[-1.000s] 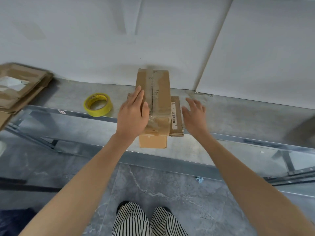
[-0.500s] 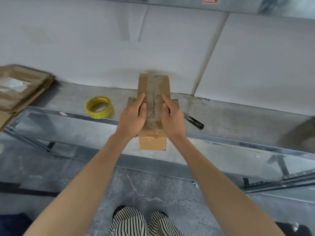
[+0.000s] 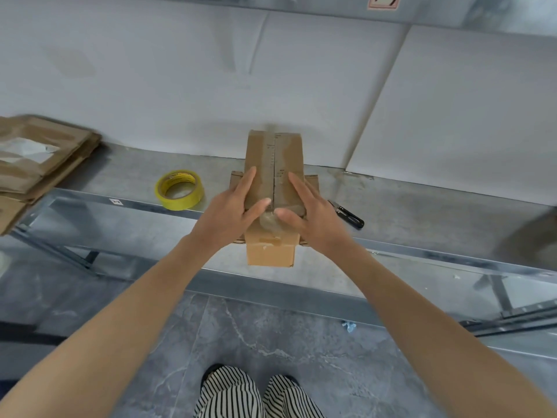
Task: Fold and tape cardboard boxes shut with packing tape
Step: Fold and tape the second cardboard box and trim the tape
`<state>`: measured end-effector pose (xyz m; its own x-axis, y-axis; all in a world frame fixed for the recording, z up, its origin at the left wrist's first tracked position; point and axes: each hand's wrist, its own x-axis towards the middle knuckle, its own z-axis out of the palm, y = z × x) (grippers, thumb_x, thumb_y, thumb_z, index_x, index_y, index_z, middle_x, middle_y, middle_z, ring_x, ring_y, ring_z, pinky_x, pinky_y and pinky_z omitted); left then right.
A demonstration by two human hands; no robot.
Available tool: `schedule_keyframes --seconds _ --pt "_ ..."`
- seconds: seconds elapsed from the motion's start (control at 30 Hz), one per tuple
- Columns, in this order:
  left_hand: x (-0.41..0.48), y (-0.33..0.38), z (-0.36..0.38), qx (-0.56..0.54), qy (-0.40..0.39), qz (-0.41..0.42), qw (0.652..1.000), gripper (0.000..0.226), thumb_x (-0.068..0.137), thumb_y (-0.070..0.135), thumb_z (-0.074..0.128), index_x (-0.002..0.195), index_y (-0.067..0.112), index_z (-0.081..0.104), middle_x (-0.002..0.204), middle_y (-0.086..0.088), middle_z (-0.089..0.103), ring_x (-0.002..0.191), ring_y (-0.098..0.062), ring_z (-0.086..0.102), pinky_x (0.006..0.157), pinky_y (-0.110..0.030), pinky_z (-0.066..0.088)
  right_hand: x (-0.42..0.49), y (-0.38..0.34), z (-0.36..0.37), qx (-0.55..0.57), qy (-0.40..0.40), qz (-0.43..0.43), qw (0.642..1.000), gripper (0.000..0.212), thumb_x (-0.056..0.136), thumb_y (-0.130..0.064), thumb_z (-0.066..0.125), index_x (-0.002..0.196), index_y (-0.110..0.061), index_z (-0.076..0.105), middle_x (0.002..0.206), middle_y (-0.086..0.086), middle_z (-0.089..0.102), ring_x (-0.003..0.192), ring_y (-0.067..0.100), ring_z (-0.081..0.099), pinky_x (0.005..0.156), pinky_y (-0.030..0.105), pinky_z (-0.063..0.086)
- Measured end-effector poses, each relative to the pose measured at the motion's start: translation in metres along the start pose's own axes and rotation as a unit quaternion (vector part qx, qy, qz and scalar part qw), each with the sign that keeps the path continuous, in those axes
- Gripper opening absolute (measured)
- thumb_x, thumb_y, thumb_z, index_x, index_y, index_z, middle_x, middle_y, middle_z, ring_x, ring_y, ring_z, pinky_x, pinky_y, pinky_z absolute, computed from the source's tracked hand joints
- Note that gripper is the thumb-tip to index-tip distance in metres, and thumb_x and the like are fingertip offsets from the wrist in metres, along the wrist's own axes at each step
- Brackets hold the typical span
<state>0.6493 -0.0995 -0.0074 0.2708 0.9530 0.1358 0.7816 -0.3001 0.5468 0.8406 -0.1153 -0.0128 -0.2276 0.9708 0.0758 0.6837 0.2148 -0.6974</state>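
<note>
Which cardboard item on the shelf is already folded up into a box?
The box in the middle, pressed by the left hand and right hand, tape along its seam; the stack at far left lies flat.

Packing area, metal shelving [image 3: 422, 206], flattened cartons [image 3: 39, 164], tape roll [image 3: 180, 190]

Small black-handled cutter [image 3: 346, 213] lay on grey metal shelf [image 3: 422, 212], just right of the right hand [image 3: 313, 220]. White wall panels [image 3: 150, 86] stood beyond both hands. Grey marbled floor tiles [image 3: 271, 333] lay below them, with a blue scrap [image 3: 349, 326] under the right forearm. Small white label [image 3: 115, 201] sat on the shelf edge, well left of the left hand [image 3: 229, 212]. Red-and-white sticker [image 3: 383, 1] was far above, partly cut off.
</note>
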Motion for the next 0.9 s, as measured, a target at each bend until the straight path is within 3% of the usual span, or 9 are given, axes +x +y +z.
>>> schedule_keyframes --seconds 0.17,0.27,0.37,0.47,0.53,0.63,0.73,0.8,0.9 --pt "0.000 -0.004 0.001 0.002 0.026 0.007 1.000 0.056 0.101 0.038 0.034 0.151 0.014 0.023 0.112 -0.019 0.062 0.100 -0.036 0.058 0.080 -0.036 0.041 0.000 -0.001 0.002 0.004 0.008 -0.004 1.000 0.069 0.094 -0.060 0.027 0.151 -0.024 0.020 0.156 0.000 0.027 0.138 0.021 0.036 0.110 0.040 0.036" --pt "-0.009 0.002 0.010 -0.160 0.030 -0.068 0.984 0.049 0.103 0.035 0.029 0.150 0.024 0.023 0.121 0.000 0.060 0.105 -0.018 0.057 0.090 -0.030 0.043 -0.004 -0.003 0.004 0.047 0.037 0.008 0.998 0.051 0.103 -0.040 0.025 0.150 -0.020 0.026 0.155 -0.003 0.030 0.144 0.016 0.023 0.117 0.033 0.023" --pt "-0.019 0.012 0.016 -0.264 0.011 -0.125 0.956 0.038 0.103 0.039 0.029 0.139 0.029 0.039 0.118 0.013 0.055 0.110 -0.010 0.054 0.090 -0.021 0.039 -0.009 -0.008 0.005 0.052 0.041 0.028 0.997 0.046 0.105 -0.034 0.026 0.149 -0.021 0.030 0.153 -0.004 0.034 0.143 0.012 0.026 0.109 0.017 0.019" --pt "-0.023 0.021 0.015 -0.283 -0.001 -0.125 0.951 0.034 0.103 0.035 0.032 0.136 0.032 0.039 0.117 0.017 0.050 0.097 0.011 0.053 0.078 -0.003 0.036 -0.010 -0.011 0.000 0.045 0.049 0.052 0.996 0.043 0.104 -0.029 0.030 0.147 -0.023 0.035 0.136 0.004 0.054 0.107 0.013 0.054 0.092 0.021 0.038" --pt "-0.029 0.027 0.015 -0.304 -0.007 -0.103 0.947 0.033 0.102 0.029 0.037 0.135 0.029 0.038 0.118 0.015 0.052 0.093 0.021 0.053 0.073 0.001 0.040 -0.010 -0.015 -0.006 0.071 0.046 0.084 0.993 0.042 0.104 -0.026 0.031 0.146 -0.025 0.036 0.126 0.004 0.059 0.094 0.015 0.057 0.086 0.027 0.044" --pt "-0.037 0.029 0.013 -0.333 -0.025 -0.058 0.941 0.046 0.098 0.034 0.047 0.141 0.031 0.032 0.125 0.014 0.056 0.106 0.005 0.059 0.084 -0.016 0.051 -0.020 -0.027 -0.014 0.117 0.052 0.110 0.986 0.046 0.102 -0.032 0.038 0.147 -0.022 0.034 0.134 0.000 0.054 0.114 0.015 0.054 0.100 0.034 0.044" --pt "-0.038 0.025 0.002 -0.258 -0.032 -0.035 0.965 0.079 0.082 0.066 0.055 0.147 0.038 0.021 0.144 0.009 0.044 0.127 -0.016 0.049 0.098 -0.045 0.048 -0.032 -0.047 -0.018 0.198 0.066 0.119 0.971 0.057 0.096 -0.044 0.048 0.147 -0.024 0.032 0.123 -0.016 0.056 0.110 0.004 0.055 0.097 0.029 0.045" --pt "-0.036 0.026 -0.007 -0.175 -0.011 -0.010 0.985 0.094 0.074 0.070 0.060 0.150 0.036 0.015 0.154 0.007 0.029 0.138 -0.019 0.033 0.107 -0.048 0.037 -0.035 -0.056 -0.020 0.266 0.074 0.127 0.953 0.056 0.094 -0.044 0.052 0.145 -0.028 0.033 0.109 -0.027 0.053 0.102 -0.005 0.053 0.092 0.021 0.041" --pt "-0.039 0.029 -0.021 -0.079 0.020 0.021 0.996 0.096 0.079 0.051 0.069 0.152 0.029 0.010 0.159 0.007 0.015 0.143 -0.017 0.020 0.114 -0.044 0.025 -0.031 -0.063 -0.019 0.295 0.077 0.152 0.940 0.068 0.086 -0.056 0.057 0.145 -0.032 0.032 0.134 -0.010 0.045 0.124 0.009 0.045 0.104 0.029 0.035"
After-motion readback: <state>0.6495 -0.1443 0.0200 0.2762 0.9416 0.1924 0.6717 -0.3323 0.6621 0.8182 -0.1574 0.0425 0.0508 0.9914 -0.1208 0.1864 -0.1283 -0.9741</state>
